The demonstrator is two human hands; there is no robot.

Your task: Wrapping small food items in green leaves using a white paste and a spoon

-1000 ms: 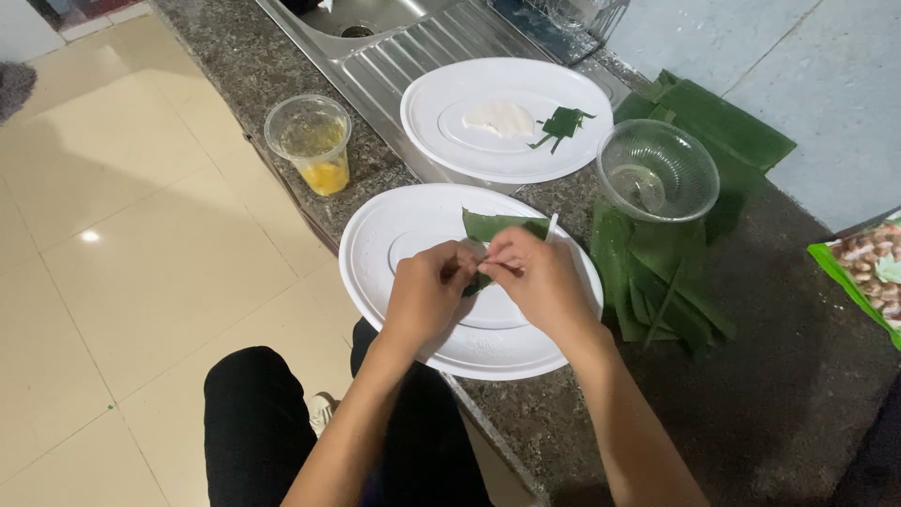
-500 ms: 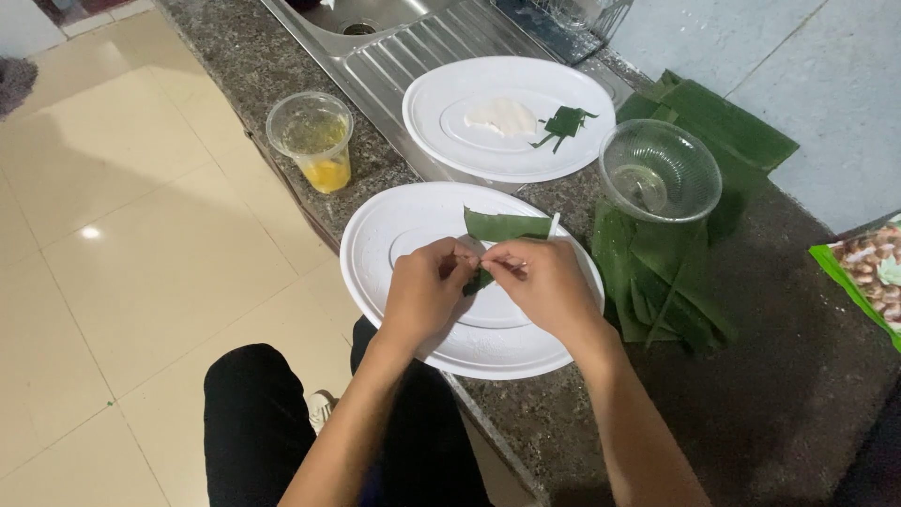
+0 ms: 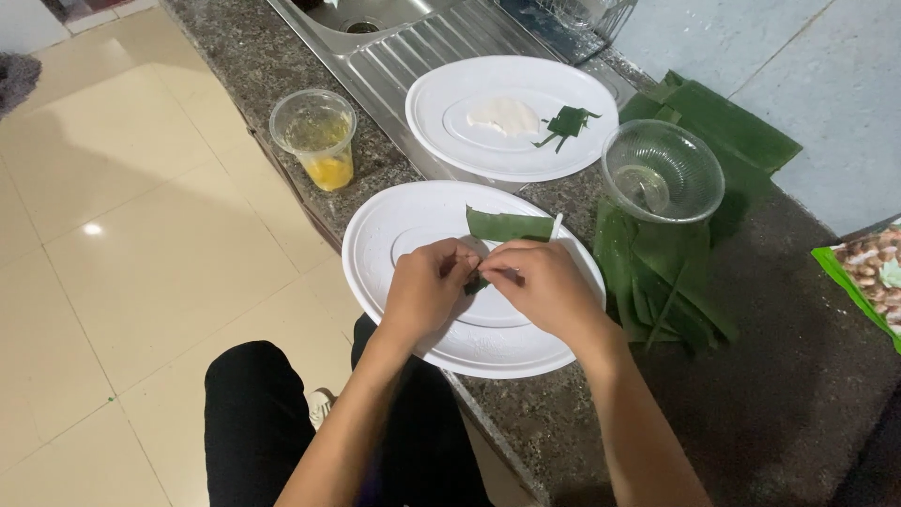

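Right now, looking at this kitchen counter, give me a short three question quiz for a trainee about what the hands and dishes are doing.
1. True or false: both hands pinch the green leaf piece over the near white plate.
2. Multiple choice: what sits in the clear plastic cup? A) yellow liquid B) green leaves C) nothing
3. Short answer: what lies under and around the clear ribbed bowl?

Key
1. True: the left hand and right hand meet on the leaf piece.
2. A
3. Green banana leaves on the dark stone counter.
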